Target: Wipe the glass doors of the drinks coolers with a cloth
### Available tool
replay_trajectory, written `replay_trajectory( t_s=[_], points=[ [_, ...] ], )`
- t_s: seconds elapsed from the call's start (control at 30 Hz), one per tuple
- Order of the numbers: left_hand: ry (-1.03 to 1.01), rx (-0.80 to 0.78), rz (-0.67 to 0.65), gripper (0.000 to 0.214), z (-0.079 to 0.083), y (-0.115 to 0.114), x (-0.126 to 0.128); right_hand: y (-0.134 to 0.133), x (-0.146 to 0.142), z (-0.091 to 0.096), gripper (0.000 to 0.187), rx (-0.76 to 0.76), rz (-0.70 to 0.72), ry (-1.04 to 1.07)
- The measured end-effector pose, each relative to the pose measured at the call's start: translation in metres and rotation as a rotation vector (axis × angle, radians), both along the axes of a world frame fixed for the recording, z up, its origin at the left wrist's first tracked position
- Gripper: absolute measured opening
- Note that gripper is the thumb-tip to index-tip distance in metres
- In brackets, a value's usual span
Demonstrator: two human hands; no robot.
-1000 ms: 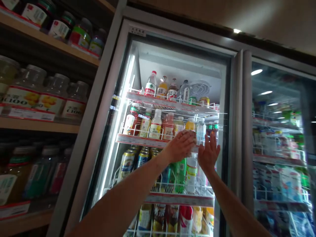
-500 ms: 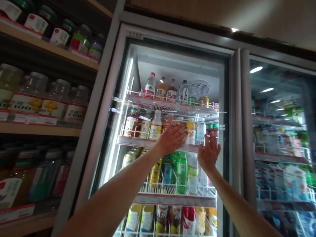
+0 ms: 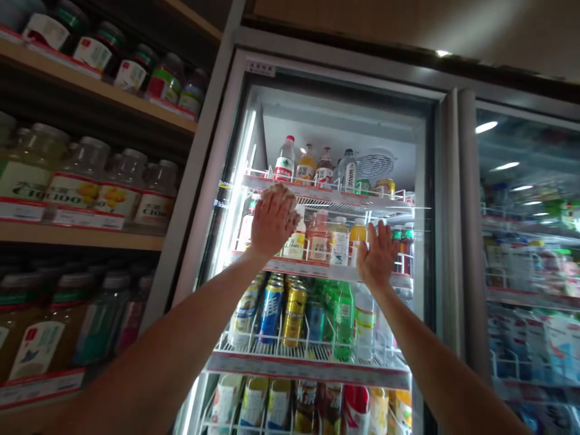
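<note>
The closed glass door (image 3: 335, 99) of a lit drinks fridge is in front of me. My left hand (image 3: 270, 228) lies flat with a crumpled, pale, patterned cloth (image 3: 295, 219) under it, pressed to the glass. The cloth's edges show past my fingertips, level with the second shelf at the left. My right hand (image 3: 379, 258) is raised to the right, fingers spread, against or very near the glass; I cannot tell which. It holds nothing that I can see. Behind the glass stand a green bottle (image 3: 343, 317), a gold can (image 3: 294, 315) and several other drinks.
To the left, wooden shelves (image 3: 174, 124) hold several jars and bottles, such as a juice bottle (image 3: 120, 193). A metal frame (image 3: 466, 229) separates this door from a second glass fridge door (image 3: 502, 145) on the right. Ceiling lights reflect in that glass.
My left hand has swept the cloth left and upward across the glass, from the middle to the left side. My right hand has shifted slightly left and up. The view has moved a little.
</note>
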State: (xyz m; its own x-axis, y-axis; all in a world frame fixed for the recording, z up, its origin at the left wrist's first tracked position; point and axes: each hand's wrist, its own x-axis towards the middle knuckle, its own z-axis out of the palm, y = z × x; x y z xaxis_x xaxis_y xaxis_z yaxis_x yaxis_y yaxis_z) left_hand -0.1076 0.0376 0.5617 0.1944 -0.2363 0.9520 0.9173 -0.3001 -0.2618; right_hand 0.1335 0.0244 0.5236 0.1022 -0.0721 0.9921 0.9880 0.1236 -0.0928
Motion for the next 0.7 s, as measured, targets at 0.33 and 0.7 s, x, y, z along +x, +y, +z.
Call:
replay_trajectory(
  t_s=[0.33, 0.7],
  points=[
    [-0.077, 0.051, 0.007, 0.045, -0.023, -0.004, -0.055, 0.003, 0.002, -0.002, 0.050, 0.034, 0.003, -0.003],
    [0.010, -0.050, 0.024, 0.047, -0.062, -0.006, -0.051, -0.003, 0.002, -0.003, 0.049, 0.030, 0.039, 0.017]
  ],
)
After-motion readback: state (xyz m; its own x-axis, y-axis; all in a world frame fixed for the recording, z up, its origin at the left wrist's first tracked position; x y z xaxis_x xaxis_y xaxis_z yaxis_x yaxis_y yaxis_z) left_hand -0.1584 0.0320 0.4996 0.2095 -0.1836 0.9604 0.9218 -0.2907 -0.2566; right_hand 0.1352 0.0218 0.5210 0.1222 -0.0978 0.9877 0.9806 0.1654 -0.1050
